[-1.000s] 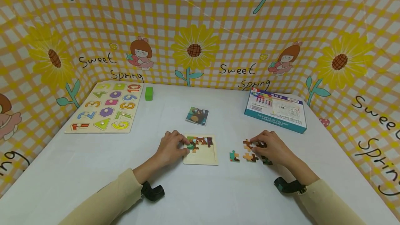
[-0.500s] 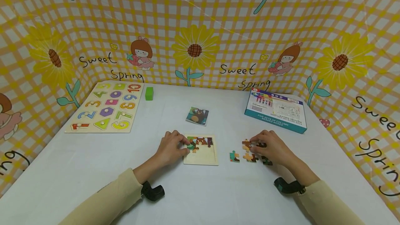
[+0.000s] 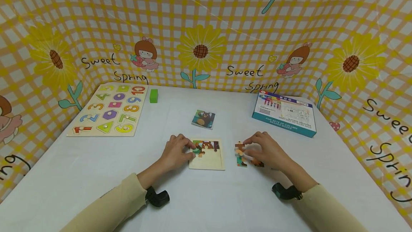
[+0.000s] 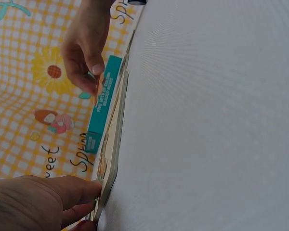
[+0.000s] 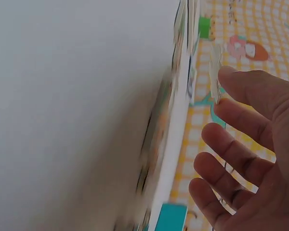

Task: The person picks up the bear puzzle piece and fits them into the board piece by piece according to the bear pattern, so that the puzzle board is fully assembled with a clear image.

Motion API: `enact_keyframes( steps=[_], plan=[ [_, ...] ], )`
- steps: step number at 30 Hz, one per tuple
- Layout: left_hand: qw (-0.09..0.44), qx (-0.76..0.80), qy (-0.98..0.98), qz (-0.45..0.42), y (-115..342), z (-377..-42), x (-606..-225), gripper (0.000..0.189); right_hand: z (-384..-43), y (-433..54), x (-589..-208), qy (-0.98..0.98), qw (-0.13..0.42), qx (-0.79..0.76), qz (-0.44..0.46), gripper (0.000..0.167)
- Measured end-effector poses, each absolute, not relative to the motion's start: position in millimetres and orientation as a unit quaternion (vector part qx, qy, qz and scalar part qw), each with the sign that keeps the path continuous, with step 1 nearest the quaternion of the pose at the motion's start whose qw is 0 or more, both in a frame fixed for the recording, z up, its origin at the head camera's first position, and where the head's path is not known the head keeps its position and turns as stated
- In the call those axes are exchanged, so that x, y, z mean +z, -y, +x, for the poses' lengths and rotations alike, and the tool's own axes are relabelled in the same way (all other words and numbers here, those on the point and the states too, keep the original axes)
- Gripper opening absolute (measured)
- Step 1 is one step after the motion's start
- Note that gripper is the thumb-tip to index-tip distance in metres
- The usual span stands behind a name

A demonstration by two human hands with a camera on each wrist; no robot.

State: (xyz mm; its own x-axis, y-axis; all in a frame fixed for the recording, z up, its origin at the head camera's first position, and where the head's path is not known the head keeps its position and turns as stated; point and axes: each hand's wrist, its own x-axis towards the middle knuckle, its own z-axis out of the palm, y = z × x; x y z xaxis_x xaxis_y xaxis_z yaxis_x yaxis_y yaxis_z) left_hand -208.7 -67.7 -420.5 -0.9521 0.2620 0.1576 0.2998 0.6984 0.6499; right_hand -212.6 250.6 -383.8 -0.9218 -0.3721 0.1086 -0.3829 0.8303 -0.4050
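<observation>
My left hand (image 3: 176, 153) grips the left edge of a wooden puzzle tray (image 3: 207, 164), thumb and fingers at its border. Bear picture pieces (image 3: 206, 145) fill the tray's upper part; bare wood shows below. Between thumb and index finger, my right hand (image 3: 268, 149) pinches a brown and tan jigsaw piece (image 3: 239, 147), seen edge-on and raised off the table in the right wrist view. Its other fingers are spread. Below that piece lies a teal jigsaw piece (image 3: 241, 162), and a brown one (image 3: 257, 163) lies under the hand, which hides more pieces.
A bear picture card (image 3: 203, 119) lies behind the tray. At the back right is a teal and white box (image 3: 283, 117). A number and shape board (image 3: 96, 134) lies at the left, with a green block (image 3: 153, 96) beside it. Patterned cloth surrounds the table.
My right hand has moved left toward the tray, carrying the pinched jigsaw piece away from the other loose pieces. The left hand and tray have stayed put.
</observation>
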Motion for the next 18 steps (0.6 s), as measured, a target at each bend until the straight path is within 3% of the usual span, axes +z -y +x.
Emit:
enact_keyframes(
  steps=[18],
  plan=[
    [0.025,-0.356,0.921,-0.152,67,-208,-420,0.015,-214,-186,-391,0.936,0.002,0.242,0.255,0.022]
  ],
)
